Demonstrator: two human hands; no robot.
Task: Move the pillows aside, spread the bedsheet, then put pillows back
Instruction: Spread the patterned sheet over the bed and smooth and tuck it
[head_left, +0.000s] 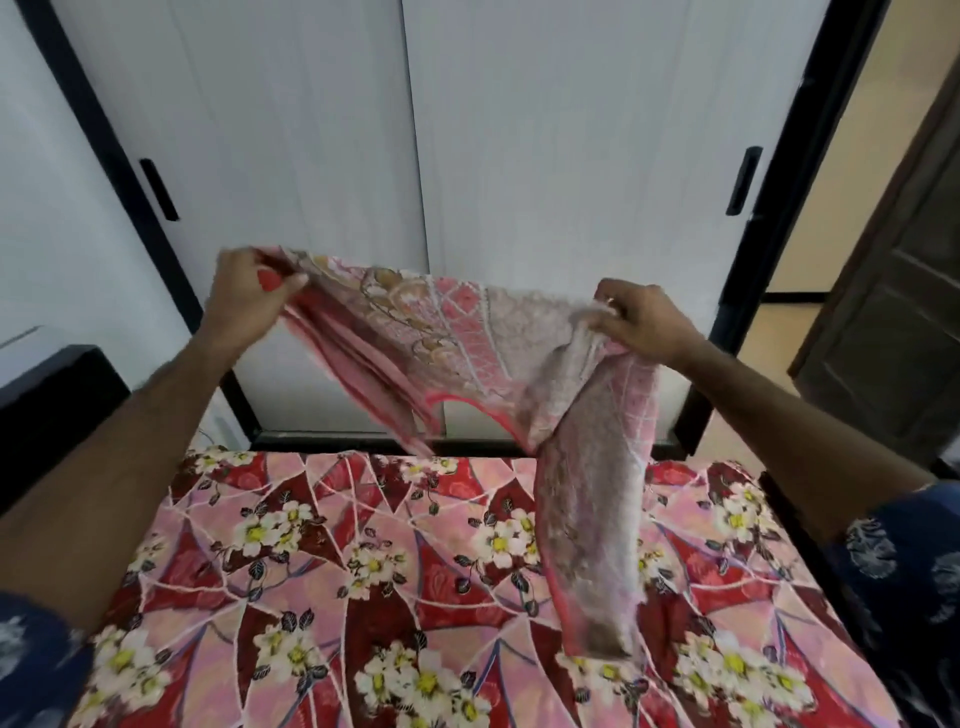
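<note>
The pink patterned bedsheet (441, 338) is held up in the air above the bed (363, 571), one folded part hanging down onto the floral cover. Its top edge is pinched by the left hand (244, 301) and the right hand (639, 319). No pillows are seen. If it is spread while twisted, probably a bunched, crooked sheet will be laid, or a corner can be lost from the grip

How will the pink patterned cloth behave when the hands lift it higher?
The pink patterned cloth is probably floppy: it sags between the left hand and right hand. It seems light and thin. Its hanging end would likely trail along the floral bed cover.
</note>
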